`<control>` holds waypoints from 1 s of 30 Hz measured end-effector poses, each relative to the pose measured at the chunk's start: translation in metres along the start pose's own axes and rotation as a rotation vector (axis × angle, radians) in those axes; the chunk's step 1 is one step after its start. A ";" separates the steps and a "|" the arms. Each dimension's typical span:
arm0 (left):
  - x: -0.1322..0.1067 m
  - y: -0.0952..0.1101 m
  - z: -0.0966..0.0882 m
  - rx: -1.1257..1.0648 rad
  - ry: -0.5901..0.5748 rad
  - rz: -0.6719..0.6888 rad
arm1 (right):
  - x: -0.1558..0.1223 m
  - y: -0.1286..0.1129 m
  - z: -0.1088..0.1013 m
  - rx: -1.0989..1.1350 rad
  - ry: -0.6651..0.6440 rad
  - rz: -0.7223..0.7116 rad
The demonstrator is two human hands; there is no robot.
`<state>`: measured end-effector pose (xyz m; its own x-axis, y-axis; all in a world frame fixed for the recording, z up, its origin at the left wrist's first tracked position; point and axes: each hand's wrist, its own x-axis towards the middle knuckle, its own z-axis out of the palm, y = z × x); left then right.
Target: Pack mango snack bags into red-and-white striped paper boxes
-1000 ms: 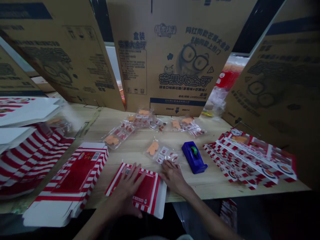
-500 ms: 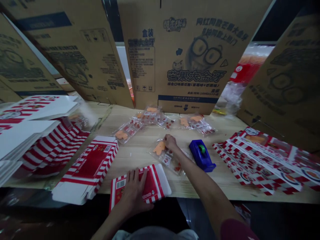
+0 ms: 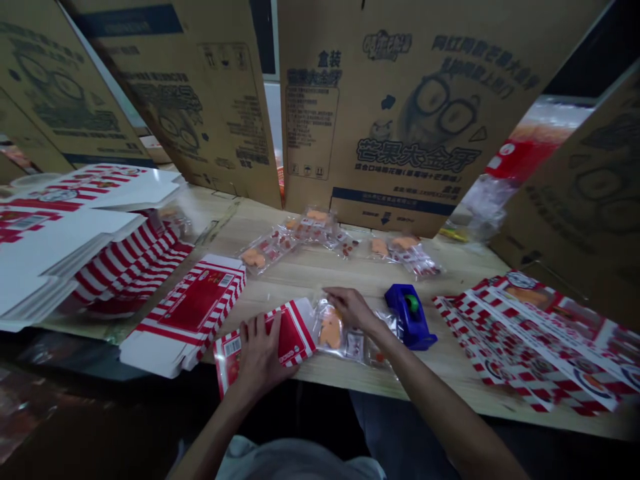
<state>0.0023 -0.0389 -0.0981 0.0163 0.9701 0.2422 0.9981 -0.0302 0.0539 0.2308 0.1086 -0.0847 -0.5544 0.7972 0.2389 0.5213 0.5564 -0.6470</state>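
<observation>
My left hand (image 3: 260, 357) lies flat with fingers spread on a red-and-white striped carton (image 3: 293, 330) that hangs over the near edge of the wooden table (image 3: 310, 280). My right hand (image 3: 353, 308) pinches a clear plastic snack packet (image 3: 336, 330) with an orange piece inside, holding it right beside the carton's open end. A blue tape dispenser (image 3: 410, 317) sits just right of that hand.
A stack of flat striped cartons (image 3: 187, 317) lies left of my left hand, with bigger piles (image 3: 80, 247) at far left. Flat printed cartons (image 3: 530, 330) fan out at right. More snack packets (image 3: 310, 237) lie further back. Tall cardboard boxes (image 3: 400, 113) wall the table's far side.
My right hand reached out to the packet, took hold of it and pulled it back beside the carton. My left hand drew the carton towards the table's near edge.
</observation>
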 end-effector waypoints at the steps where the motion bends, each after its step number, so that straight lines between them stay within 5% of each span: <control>1: 0.000 0.000 0.000 0.002 0.010 0.013 | -0.002 -0.004 0.002 -0.005 -0.066 -0.042; 7: 0.003 0.001 -0.006 -0.009 -0.017 0.062 | -0.006 -0.020 0.016 -0.138 -0.307 -0.046; 14: 0.012 0.006 -0.006 -0.065 -0.154 0.086 | -0.018 -0.006 0.054 0.179 0.104 0.173; 24: 0.021 0.008 0.005 -0.094 -0.237 0.160 | -0.010 -0.012 0.074 0.381 0.138 0.230; 27: 0.022 0.007 0.005 -0.102 -0.266 0.181 | -0.010 -0.014 0.066 0.459 0.411 0.300; 30: 0.021 0.003 0.004 -0.119 -0.304 0.186 | -0.025 -0.005 0.033 0.291 0.538 0.304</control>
<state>0.0057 -0.0176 -0.0966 0.2317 0.9720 -0.0396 0.9628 -0.2233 0.1524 0.2208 0.0782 -0.1115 0.0278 0.9555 0.2937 0.3658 0.2637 -0.8926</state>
